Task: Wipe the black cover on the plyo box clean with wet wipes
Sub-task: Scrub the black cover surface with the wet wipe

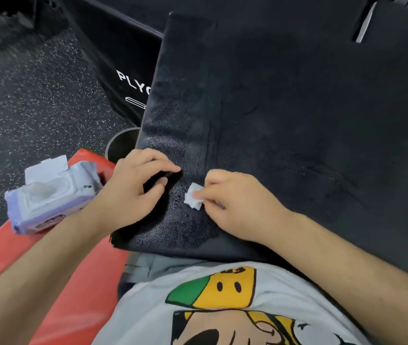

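I see the black cover [297, 120] as matt, pebble-grained, vinyl-like material, and its near left part glistens with tiny wet beads. The wet wipe [193, 199] looks like soft white fibrous paper, crumpled. The wipes pack [48, 197] is shiny lilac plastic film. The red mat [73, 270] looks smooth and faintly satin. The floor [23, 95] is rough, speckled rubber.

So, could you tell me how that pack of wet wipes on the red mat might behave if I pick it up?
The pack of wet wipes will probably sag, since its wrapper looks soft, rumpled. Its lid flap stands open and may flop. It overhangs the edge of the red mat, so a nudge might tip it off.
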`<state>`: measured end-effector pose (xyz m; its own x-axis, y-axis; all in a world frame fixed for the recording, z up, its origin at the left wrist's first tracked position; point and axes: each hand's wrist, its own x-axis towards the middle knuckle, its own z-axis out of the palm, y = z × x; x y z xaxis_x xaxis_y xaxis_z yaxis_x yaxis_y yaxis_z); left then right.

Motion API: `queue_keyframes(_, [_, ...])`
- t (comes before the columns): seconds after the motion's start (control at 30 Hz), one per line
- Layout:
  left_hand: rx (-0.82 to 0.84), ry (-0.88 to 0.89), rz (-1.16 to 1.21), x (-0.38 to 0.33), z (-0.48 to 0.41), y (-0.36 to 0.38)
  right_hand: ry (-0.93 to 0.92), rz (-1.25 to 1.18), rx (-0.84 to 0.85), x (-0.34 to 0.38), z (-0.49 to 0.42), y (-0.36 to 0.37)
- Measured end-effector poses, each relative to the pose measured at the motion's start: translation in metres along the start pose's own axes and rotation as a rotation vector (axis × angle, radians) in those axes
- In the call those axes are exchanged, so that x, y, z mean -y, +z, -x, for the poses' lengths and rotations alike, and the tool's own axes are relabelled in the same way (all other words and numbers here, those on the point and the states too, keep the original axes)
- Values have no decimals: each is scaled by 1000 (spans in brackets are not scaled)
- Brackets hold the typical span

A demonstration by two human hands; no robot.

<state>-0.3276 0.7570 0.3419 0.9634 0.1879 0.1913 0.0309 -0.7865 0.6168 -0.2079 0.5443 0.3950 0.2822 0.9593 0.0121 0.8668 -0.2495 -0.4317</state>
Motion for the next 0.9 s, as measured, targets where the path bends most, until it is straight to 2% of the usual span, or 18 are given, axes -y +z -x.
queue_keyframes(0.13, [-23, 4, 37, -1, -3, -1, -149, -36, 156, 29, 10, 10])
queue_keyframes(0.17, [-22, 16, 43, 0, -4, -2, -120, -6, 126, 23, 5, 5])
queue_keyframes(0.23, [-30, 25, 47, 2, -6, -4, 46, 92, -37, -1, -12, -2])
queue_keyframes(0.3, [-45, 18, 48, 3, -8, -4, 164, 97, -93, -14, -20, -2])
queue_keyframes(0.37, [-51, 8, 59, 3, -10, -3, 38, -19, -69, 3, -17, 7])
queue_keyframes(0.4, [-53, 1, 68, 3, -11, -3, -52, -62, 12, 17, -13, 12])
queue_keyframes(0.47, [-57, -7, 81, 3, -14, -3, -143, -8, 129, 29, -10, 15])
queue_keyframes(0.5, [-62, -4, 83, 4, -15, -3, -125, 40, 108, 21, -16, 10])
queue_keyframes(0.6, [-82, -15, 86, 5, -17, -1, 121, 135, -116, -23, -47, -6])
queue_keyframes(0.63, [-89, -25, 90, 5, -18, -1, 173, 136, -124, -31, -52, -8])
queue_keyframes(0.67, [-95, -30, 95, 5, -19, 0, 167, 107, -109, -30, -52, -5])
queue_keyframes(0.77, [-97, -20, 120, 5, -24, 2, -47, 0, 6, 6, -41, 11])
queue_keyframes(0.8, [-93, -15, 121, 6, -27, 1, -63, 3, 47, 12, -38, 13])
queue_keyframes(0.83, [-90, -11, 118, 6, -30, 1, -39, 32, 43, 9, -41, 11])
queue_keyframes(0.9, [-91, -6, 102, 7, -34, -1, 113, 101, -79, -18, -60, 1])
